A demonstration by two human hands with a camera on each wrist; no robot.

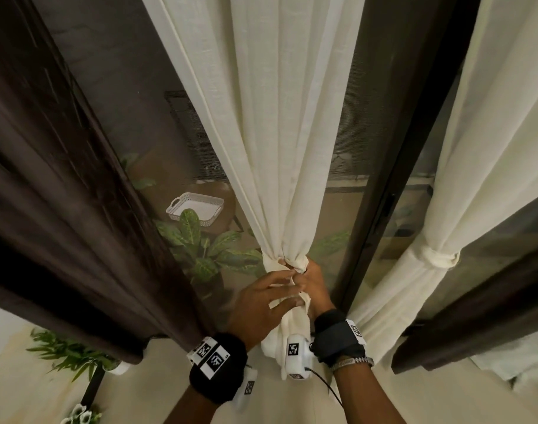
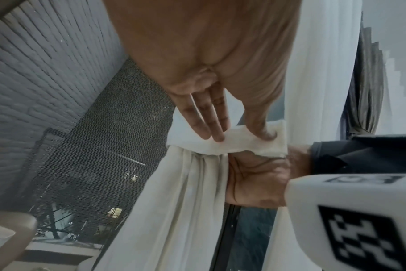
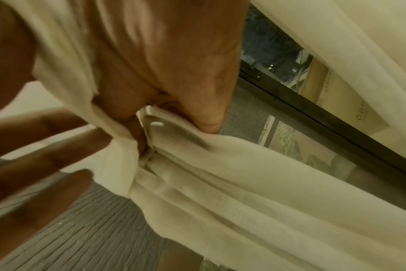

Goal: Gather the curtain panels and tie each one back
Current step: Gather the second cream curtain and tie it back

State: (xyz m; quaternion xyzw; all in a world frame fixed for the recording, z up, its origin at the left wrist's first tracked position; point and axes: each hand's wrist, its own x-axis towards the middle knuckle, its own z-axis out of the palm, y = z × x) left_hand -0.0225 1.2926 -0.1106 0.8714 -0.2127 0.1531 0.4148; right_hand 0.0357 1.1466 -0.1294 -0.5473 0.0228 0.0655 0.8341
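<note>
- The middle curtain panel point(image 1: 280, 133) hangs in front of the glass door and is squeezed into one thin bunch low down. It is bunched so the tie strip point(image 2: 223, 144) can go all the way around it.
- The right hand point(image 1: 313, 286) wraps its fingers around the bunch from the 3 o'clock side. It holds tight so the folds do not slip apart while the tie goes on.
- The left hand point(image 1: 261, 304) comes in from 8 o'clock and lies over the front of the bunch. Its fingers point(image 2: 209, 117) are almost straight, and the thumb and fingers pinch the tie strip against the cloth.
- In the left wrist view the tie strip runs flat across the bunch, just above the right palm. It looks like the tie is not yet done up.
- The bunch sits right between the two hands, touching both. The rest of the panel spreads up toward 12 o'clock, and its loose bottom hangs down past the wrists toward 6 o'clock.
- Another cream panel point(image 1: 488, 166) hangs at 3 o'clock, well apart from the hands. It already has a tie point(image 1: 439, 258) wrapped around it, so that one looks finished.
- A dark curtain point(image 1: 63, 209) hangs at 9 o'clock with no tie to be seen.
</note>
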